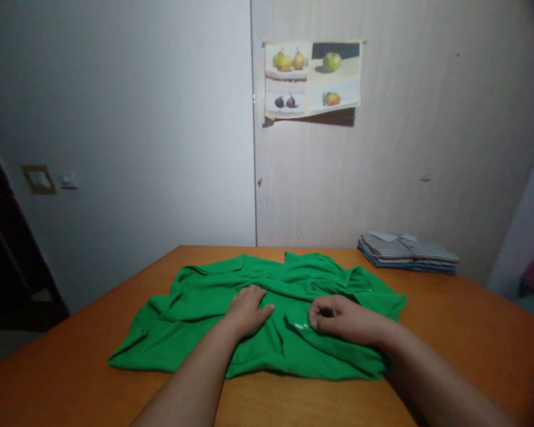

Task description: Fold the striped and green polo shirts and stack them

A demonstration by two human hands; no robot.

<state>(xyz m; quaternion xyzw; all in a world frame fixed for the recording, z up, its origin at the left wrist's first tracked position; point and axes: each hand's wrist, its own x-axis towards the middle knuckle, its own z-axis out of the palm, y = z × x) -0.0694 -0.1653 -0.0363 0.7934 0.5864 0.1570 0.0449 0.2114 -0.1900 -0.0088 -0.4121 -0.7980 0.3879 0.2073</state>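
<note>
A green shirt (191,341) lies spread and wrinkled across the table, with a small dark label (313,286) on its upper right part. My left hand (249,309) rests palm down on the middle of the cloth, its thumb held away from the fingers. To the right, my right hand (345,319) is closed in a pinch at a raised fold of the shirt. Small white marks (299,326) show on the fold beside those fingertips. How much cloth is inside the pinch is hidden by the hand.
The orange-brown wooden table (463,344) reaches back to the wall. A stack of folded clothes (407,254), striped on top and blue below, sits at the far right corner. A fruit picture sheet (311,80) and wall switches (39,179) are on the walls.
</note>
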